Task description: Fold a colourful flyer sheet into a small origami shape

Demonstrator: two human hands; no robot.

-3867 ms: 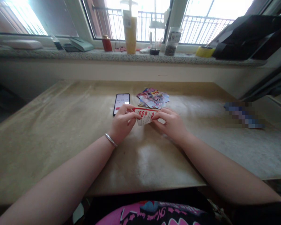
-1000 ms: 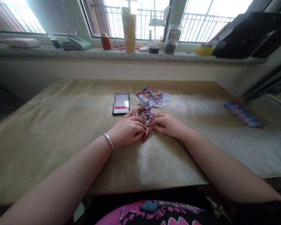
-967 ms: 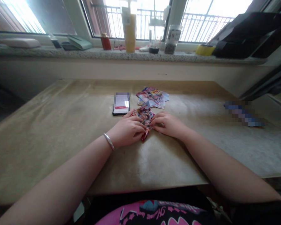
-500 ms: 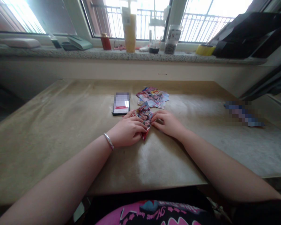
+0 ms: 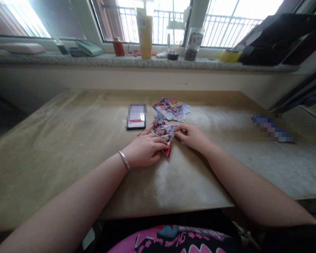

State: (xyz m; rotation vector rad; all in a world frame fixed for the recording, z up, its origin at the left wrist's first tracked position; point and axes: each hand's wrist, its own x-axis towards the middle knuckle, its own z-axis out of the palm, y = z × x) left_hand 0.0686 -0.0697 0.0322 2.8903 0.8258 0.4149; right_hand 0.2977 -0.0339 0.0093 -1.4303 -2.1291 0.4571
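Observation:
On the table, between both hands, is a folded piece of glossy printed paper (image 5: 162, 131) in red, white and blue, with pointed corners sticking out. My left hand (image 5: 147, 147), a silver bangle on its wrist, lies over the left and lower part of the paper and holds it against the tabletop. Thumb and fingers of my right hand (image 5: 191, 136) pinch the paper's right corner. The paper's lower left is hidden beneath my left fingers. Just beyond it lies a pile of similar printed papers (image 5: 172, 109). A phone (image 5: 136, 119) with a lit screen rests to the left of the pile.
A wide beige-covered table (image 5: 68, 147) spans the view. At its right side lies a blurred blue-purple flat item (image 5: 274, 128). The windowsill (image 5: 89, 61) behind carries a red container (image 5: 118, 47), a tall yellow bottle (image 5: 146, 38), a clear jar (image 5: 192, 45) and a large black object (image 5: 276, 42).
The folded paper has turned slightly and its right side is spread wider. My right hand has shifted a little to the right with its corner; my left hand has moved slightly rightward.

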